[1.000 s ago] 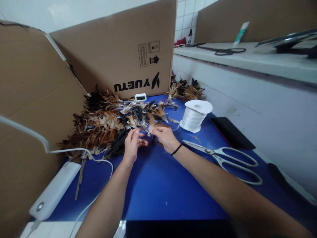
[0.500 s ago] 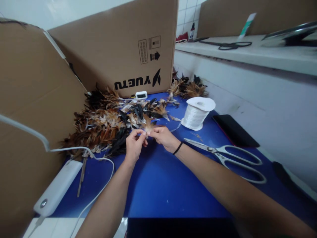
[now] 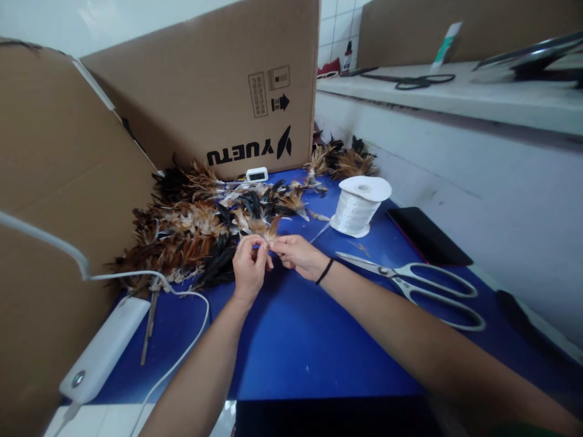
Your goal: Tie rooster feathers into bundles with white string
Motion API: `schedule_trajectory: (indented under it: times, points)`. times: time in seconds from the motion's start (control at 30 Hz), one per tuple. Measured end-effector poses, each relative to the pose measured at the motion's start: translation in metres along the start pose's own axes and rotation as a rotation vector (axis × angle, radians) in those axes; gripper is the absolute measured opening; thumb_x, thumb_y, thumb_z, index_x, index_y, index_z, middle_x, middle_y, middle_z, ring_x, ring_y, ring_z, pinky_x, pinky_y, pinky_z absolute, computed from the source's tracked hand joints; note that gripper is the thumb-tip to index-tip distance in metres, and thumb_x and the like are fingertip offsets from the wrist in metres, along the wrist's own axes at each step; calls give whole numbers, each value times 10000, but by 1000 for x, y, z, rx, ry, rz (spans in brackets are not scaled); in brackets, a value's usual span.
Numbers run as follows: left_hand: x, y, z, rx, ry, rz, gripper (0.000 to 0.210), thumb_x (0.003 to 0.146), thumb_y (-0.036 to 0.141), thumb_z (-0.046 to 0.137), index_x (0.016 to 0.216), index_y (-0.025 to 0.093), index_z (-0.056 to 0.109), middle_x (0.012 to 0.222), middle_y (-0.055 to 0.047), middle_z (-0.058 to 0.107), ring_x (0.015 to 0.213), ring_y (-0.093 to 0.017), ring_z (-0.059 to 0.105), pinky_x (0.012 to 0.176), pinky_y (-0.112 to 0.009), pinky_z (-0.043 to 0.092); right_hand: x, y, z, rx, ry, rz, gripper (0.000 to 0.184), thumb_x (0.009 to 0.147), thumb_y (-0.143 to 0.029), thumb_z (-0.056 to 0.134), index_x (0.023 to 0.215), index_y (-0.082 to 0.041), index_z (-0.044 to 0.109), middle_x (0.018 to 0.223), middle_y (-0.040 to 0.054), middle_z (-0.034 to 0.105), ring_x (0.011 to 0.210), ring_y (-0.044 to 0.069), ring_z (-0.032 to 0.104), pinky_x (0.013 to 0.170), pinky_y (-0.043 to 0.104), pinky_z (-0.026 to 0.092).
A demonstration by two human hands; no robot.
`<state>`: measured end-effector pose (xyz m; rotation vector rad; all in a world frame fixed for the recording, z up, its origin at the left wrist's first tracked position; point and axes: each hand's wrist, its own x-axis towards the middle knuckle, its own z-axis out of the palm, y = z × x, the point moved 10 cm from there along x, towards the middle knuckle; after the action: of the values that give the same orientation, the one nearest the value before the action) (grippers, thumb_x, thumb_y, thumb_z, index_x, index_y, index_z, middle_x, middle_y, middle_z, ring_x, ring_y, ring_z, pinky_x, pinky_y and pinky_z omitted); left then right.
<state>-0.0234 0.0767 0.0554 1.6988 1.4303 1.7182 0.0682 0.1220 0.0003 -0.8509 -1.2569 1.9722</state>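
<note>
My left hand (image 3: 249, 264) and my right hand (image 3: 298, 254) meet over the blue table, fingertips pinched together. Between them they grip the base of a small tuft of brown feathers (image 3: 269, 228), which points away from me. A white ribbon (image 3: 320, 232) runs from near my right hand to a spool of white ribbon (image 3: 361, 206). How the ribbon lies at the fingertips is hidden. Just beyond my hands spreads a large heap of brown, black and cream feathers (image 3: 182, 233). To the right of my right wrist lie big metal scissors (image 3: 401, 276).
A dark phone (image 3: 428, 235) lies along the right wall. At left are a white power bank (image 3: 107, 349), its cable and thin sticks (image 3: 149, 328). Cardboard (image 3: 195, 91) walls the back and left, with a small digital display (image 3: 257, 175) before it. Black scissors (image 3: 423, 80) rest on the ledge.
The view has shifted slightly, so most things sit a little further left. The feather tuft's tip is tilted more to the right; both hands keep their pinch.
</note>
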Motion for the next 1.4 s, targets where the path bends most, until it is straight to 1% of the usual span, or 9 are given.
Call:
schedule_trajectory:
  times: [0.33,0.53,0.73,0.87,0.93,1.07,1.23,1.3,1.4]
  points:
    - [-1,-8,9,-102,-81,-71,173,863,343,534,832,174,516,910,-34,600,459,-48,553,450,-196,465,1,8,-2,89,-47,137,254,716,-245,698,619,-147,484,454,-92,380,367,-1,221,359,139,130]
    - [-1,-13,16,-121,-139,-125,189,849,367,552,849,179,532,652,20,613,464,-86,572,492,-211,467,0,10,-10,44,-43,229,229,753,-173,655,600,-137,489,480,-70,419,358,-6,241,336,123,159]
    - [-1,-20,23,-89,-196,-172,189,827,372,569,814,186,538,545,43,576,456,-89,554,500,-202,442,-2,6,-18,-56,-32,243,159,738,-108,601,602,-132,521,480,-57,434,354,0,253,334,134,148]
    - [-1,-23,26,-69,-233,-202,162,822,342,567,793,186,534,524,44,570,455,-94,553,501,-203,438,-3,-2,-23,-256,-24,167,123,706,-124,599,589,-136,564,414,-81,365,340,14,214,345,173,112]
    - [-2,-26,29,-81,-258,-232,151,817,324,568,780,183,529,513,43,564,446,-96,546,491,-205,437,-3,-9,-27,-395,1,95,115,705,-149,601,591,-139,596,376,-85,346,334,29,224,354,193,132]
    - [-6,-35,37,-159,-314,-310,173,801,335,588,768,177,524,494,42,562,436,-102,545,484,-215,447,-8,-26,-34,-723,97,-74,121,732,-174,588,628,-152,646,395,-55,448,390,70,372,430,218,255]
    - [-13,-44,45,-270,-353,-422,223,755,355,643,772,161,534,479,32,579,418,-110,558,471,-229,478,-22,-47,-26,-1131,156,-271,147,783,-156,552,729,-188,685,714,7,651,664,128,564,604,237,348]
    - [-16,-46,48,-298,-355,-470,246,721,347,678,778,160,529,486,36,578,413,-117,568,456,-237,492,-27,-49,-21,-1220,142,-314,176,803,-126,518,764,-190,677,844,27,661,771,143,586,656,238,356]
    - [-19,-47,49,-333,-340,-523,328,653,336,739,779,177,482,525,50,583,419,-139,592,441,-263,515,-34,-48,-15,-1340,117,-323,192,848,-140,476,823,-187,660,924,42,644,814,149,588,674,241,352]
